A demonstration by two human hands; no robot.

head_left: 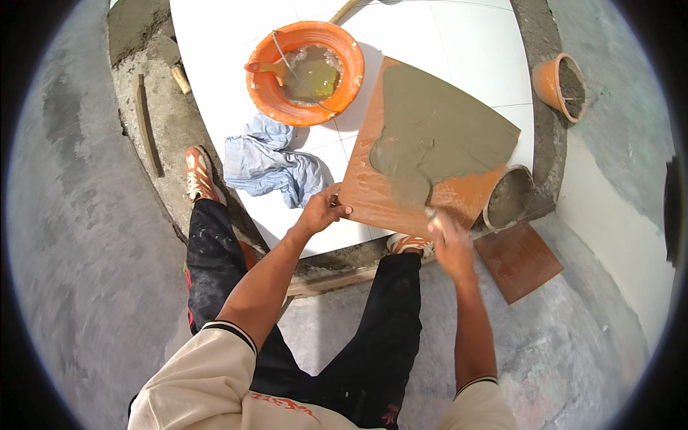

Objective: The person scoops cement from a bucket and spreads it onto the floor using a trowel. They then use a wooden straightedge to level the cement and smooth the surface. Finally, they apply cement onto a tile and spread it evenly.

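Observation:
My left hand (321,211) grips the near left corner of a large terracotta-coloured tile (358,175), thumb on top. Wet grey mortar (444,122) covers most of its upward face, while the left side and near edge show bare orange. In my right hand (453,242), closed at the tile's near edge, is the pale handle of a trowel (431,213). Its blade lies against the tile and is hard to tell from the mortar around it. A crumpled light blue cloth (269,165) rests just beyond my left hand.
An orange basin (258,89) of murky water, holding a yellow sponge (326,82), stands on white floor tiles (416,36). Two mortar buckets (547,84) (510,195) are at the right, near a loose brown tile (519,262). A wooden strip (147,129) lies left.

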